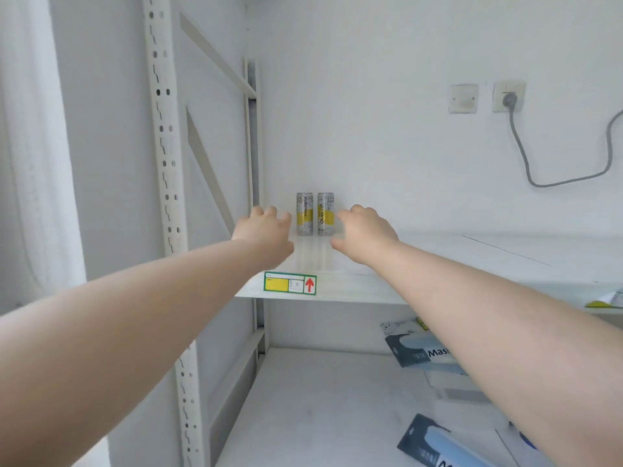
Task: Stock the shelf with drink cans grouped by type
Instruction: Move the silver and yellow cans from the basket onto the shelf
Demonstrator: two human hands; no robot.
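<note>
Head view shows your hands over the white shelf [488, 251], one on each side of a pair of cans. Your left hand [266, 230] hangs just left of the left can [304, 214], and your right hand [365, 230] just right of the right can [325, 214]. Both hands have loosely bent fingers and hold nothing. You cannot tell from this angle whether any fingertip touches a can.

The two cans stand upright, side by side with a thin gap, close to the back wall [371, 96] near the shelf's left end. Both are silver with a yellow band.

To your left, the room is tight. The rear upright [252, 146] stands near the left can, and your left hand fills most of the strip between them. The perforated front upright [165, 146] stands nearer you, beside your left forearm. To your right, white shelf surface runs on well past your right hand. A band of shelf lies between the cans and the front edge, where a green-framed label [290, 283] with a red arrow sits below them.

Above the shelf's right part, a grey cable [526, 163] droops from a wall socket [508, 96]. On the lower shelf [320, 399] lie mask packets [414, 352], under your right forearm.
</note>
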